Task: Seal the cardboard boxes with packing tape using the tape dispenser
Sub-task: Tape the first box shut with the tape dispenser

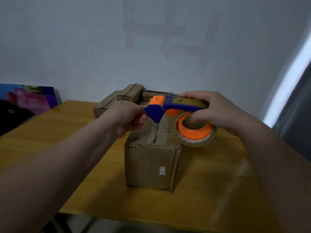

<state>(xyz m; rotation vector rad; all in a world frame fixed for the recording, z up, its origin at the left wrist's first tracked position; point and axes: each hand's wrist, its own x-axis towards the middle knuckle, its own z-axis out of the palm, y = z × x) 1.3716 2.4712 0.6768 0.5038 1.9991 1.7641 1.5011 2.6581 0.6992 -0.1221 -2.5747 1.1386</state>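
Note:
A brown cardboard box (151,165) stands in the middle of the table, its top flaps closed along a centre seam. Above it hangs a blue and orange tape dispenser (161,107) carrying a roll of clear tape (195,130) on an orange hub. My right hand (217,111) grips the dispenser over the roll, thumb at the hub. My left hand (127,118) pinches the dispenser's blue front end. More cardboard boxes (117,100) lie behind, near the wall; one at the back right (156,95) is open at the top.
The yellow wooden table (50,132) ends at a front edge close to me. A colourful flat board (28,100) leans against the wall at the left. A grey curtain (296,115) hangs at the right.

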